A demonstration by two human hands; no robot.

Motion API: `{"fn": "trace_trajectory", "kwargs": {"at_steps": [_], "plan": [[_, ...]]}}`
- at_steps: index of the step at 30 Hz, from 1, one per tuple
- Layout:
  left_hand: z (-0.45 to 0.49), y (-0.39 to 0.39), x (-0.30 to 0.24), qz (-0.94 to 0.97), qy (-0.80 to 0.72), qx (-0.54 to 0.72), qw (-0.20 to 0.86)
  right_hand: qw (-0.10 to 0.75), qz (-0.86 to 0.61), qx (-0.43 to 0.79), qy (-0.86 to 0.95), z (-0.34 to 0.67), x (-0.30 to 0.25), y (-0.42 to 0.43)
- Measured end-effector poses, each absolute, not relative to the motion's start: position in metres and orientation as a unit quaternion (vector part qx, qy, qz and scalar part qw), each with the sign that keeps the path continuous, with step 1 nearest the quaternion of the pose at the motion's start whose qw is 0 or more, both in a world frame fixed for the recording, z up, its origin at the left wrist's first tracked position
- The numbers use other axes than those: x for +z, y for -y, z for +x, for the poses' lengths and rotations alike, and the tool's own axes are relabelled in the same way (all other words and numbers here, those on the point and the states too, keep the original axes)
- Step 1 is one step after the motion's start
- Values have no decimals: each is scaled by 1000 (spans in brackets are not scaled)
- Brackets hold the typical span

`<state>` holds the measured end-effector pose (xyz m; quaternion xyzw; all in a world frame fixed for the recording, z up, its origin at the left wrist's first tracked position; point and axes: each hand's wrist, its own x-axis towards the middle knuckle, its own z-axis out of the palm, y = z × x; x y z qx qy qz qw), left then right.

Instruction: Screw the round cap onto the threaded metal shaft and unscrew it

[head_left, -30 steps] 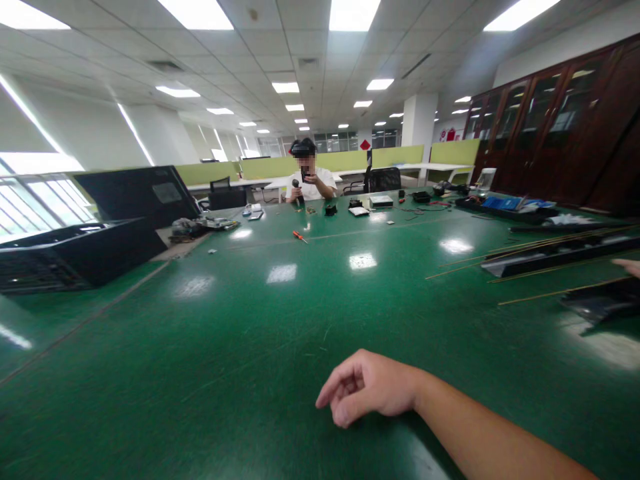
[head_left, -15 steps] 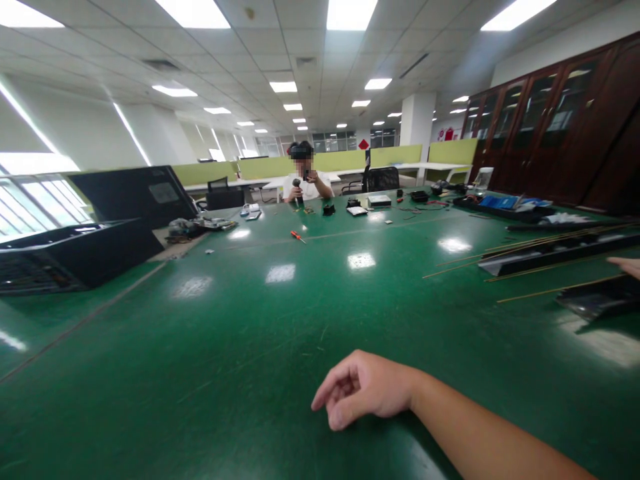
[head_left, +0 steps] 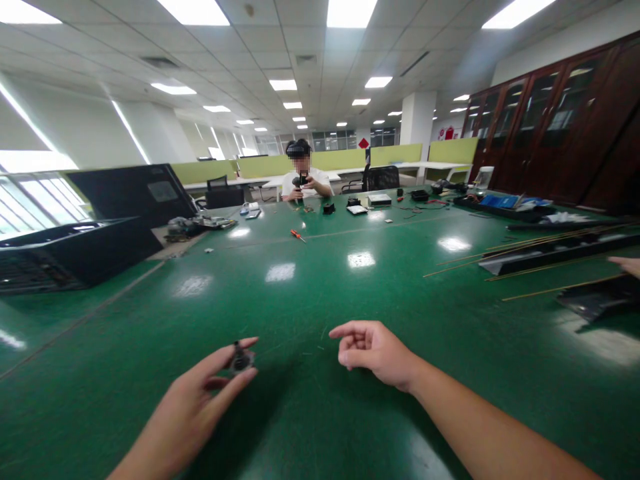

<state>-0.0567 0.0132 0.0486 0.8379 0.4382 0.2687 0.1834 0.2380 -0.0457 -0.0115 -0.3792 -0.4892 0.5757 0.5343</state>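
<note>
My left hand (head_left: 200,390) grips a small dark part (head_left: 242,360) between its thumb and fingertips. The part has a greyish flat body, with a short black post sticking up at the top; I cannot make out its kind. It is held above the green tabletop (head_left: 300,300). My right hand (head_left: 375,350) hovers to the right of the part, apart from it. Its index finger points left, the other fingers are loosely curled, and the thumb stands away from them. Nothing shows in it.
Across the table a person (head_left: 305,180) in a white shirt holds a dark tool. An orange screwdriver (head_left: 297,235) lies mid-table. At left stands a black computer case (head_left: 75,257). Thin brass-coloured rods (head_left: 537,295) and black trays lie at right, near another person's hand (head_left: 625,265).
My left hand has come into view at lower left with the small dark part. My right hand has moved up and slightly right, its index finger straighter. The person opposite has lowered their hands a little.
</note>
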Motion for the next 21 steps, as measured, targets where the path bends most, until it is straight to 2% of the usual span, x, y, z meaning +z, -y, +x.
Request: {"fn": "trace_trajectory", "kwargs": {"at_steps": [4,10,21], "plan": [[24,-30,29,894,-326,223,211,550,-450,469,525,249,-14,41],[50,-39,0,888,-299,272,218,455,-552,294,634,245,-18,47],[40,-25,1,899,-215,292,243,373,-551,222,713,234,-11,54]]}}
